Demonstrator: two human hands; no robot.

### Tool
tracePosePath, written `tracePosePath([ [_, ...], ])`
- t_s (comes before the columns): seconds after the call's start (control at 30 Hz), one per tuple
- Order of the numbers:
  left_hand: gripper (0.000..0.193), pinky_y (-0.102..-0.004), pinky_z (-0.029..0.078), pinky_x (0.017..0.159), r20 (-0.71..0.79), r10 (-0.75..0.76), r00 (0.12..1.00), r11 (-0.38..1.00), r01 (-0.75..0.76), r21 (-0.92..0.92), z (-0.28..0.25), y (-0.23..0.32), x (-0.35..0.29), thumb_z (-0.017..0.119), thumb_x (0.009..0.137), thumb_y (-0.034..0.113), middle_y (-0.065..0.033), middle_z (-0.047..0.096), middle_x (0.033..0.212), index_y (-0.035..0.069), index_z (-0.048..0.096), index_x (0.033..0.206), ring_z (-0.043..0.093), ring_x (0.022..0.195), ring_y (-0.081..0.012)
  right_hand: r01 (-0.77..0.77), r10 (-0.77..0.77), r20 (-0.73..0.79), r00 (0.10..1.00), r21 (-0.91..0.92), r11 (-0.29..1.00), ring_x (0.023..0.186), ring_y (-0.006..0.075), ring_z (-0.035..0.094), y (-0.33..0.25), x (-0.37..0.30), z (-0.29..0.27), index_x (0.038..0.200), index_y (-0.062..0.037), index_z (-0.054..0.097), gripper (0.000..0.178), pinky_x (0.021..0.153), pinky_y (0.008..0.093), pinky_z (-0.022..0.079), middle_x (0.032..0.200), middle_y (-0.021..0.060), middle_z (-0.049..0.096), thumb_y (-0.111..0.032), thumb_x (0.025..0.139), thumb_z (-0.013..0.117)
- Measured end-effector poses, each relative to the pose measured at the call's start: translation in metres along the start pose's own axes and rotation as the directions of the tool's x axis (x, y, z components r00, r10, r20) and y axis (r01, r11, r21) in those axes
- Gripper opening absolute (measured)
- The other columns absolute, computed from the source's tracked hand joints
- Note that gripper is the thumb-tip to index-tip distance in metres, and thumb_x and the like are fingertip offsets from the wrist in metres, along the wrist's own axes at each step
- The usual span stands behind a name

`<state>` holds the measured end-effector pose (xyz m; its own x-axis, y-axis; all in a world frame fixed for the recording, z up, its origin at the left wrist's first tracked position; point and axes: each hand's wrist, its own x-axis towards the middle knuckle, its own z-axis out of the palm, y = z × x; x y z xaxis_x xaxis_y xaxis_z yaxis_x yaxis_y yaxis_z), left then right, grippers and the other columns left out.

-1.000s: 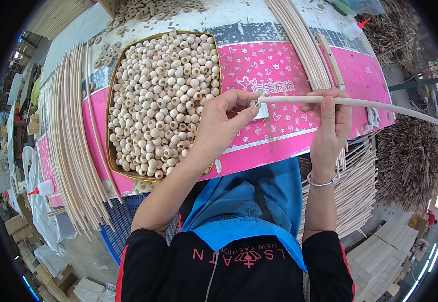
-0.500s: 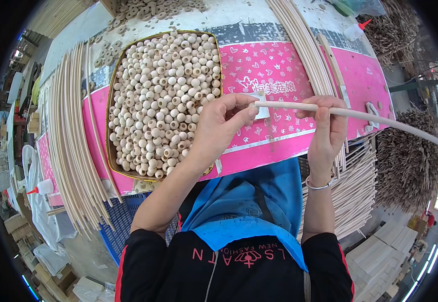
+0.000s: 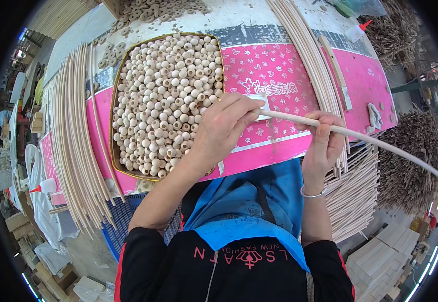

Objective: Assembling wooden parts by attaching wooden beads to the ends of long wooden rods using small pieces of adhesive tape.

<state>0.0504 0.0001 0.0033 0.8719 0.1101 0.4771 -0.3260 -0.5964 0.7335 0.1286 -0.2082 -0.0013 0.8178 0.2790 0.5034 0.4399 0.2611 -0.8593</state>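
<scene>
A long pale wooden rod [image 3: 390, 146] slants down to the right across my front and runs out toward the right rim. My right hand [image 3: 324, 141] grips it partway along, with thumb and fingers closed round it. At its near-left end, the fingers of my left hand [image 3: 224, 123] are pinched together on the tip. Whether a bead is in that pinch is hidden. Just beyond the tip lies a small white pad [image 3: 263, 104]. Left of it, a shallow yellow-rimmed tray [image 3: 112, 116] is heaped with round wooden beads [image 3: 163, 95] with holes.
Loose rods [image 3: 73, 136] lie at the table's left, more rods [image 3: 309, 55] at the right, beside a flat wooden strip [image 3: 335, 70]. Wooden rings [image 3: 153, 9] are scattered at the back. A red-tipped bottle [image 3: 357, 31] stands back right; a crumpled cloth [image 3: 374, 118] lies below it.
The rod has tilted, its far end dropping lower in view. My right hand has come down slightly, and my left fingers have closed further over the tip.
</scene>
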Motion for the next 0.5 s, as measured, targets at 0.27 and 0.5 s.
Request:
tracePosePath([
  [0.27,0.035,-0.0347,0.057,0.095,0.027,-0.594,0.804,0.340,0.281,-0.897,0.057,0.029,0.001,0.057,0.103,0.010,-0.0095,0.066,0.116,0.001,0.053,0.137,0.066,0.105,-0.0171,-0.256,0.332,-0.391,0.859,0.234,0.938,0.081,0.0161,0.065,0.004,-0.028,0.022,0.112,-0.0018,0.058,0.017,0.074,0.0315,0.058,0.097,0.0083,0.063,-0.017,0.106,0.052],
  [0.5,0.033,-0.0342,0.060,0.087,-0.035,-0.555,0.831,0.433,0.253,-0.865,0.048,0.025,0.013,0.051,0.104,0.008,-0.0080,0.065,0.107,0.002,0.051,0.136,0.067,0.100,-0.0167,-0.778,0.760,0.167,0.628,0.153,0.610,0.068,0.0121,0.063,-0.060,-0.039,-0.030,0.111,0.0025,0.067,0.031,0.064,0.0243,0.052,0.087,0.0059,0.070,-0.024,0.107,0.050],
])
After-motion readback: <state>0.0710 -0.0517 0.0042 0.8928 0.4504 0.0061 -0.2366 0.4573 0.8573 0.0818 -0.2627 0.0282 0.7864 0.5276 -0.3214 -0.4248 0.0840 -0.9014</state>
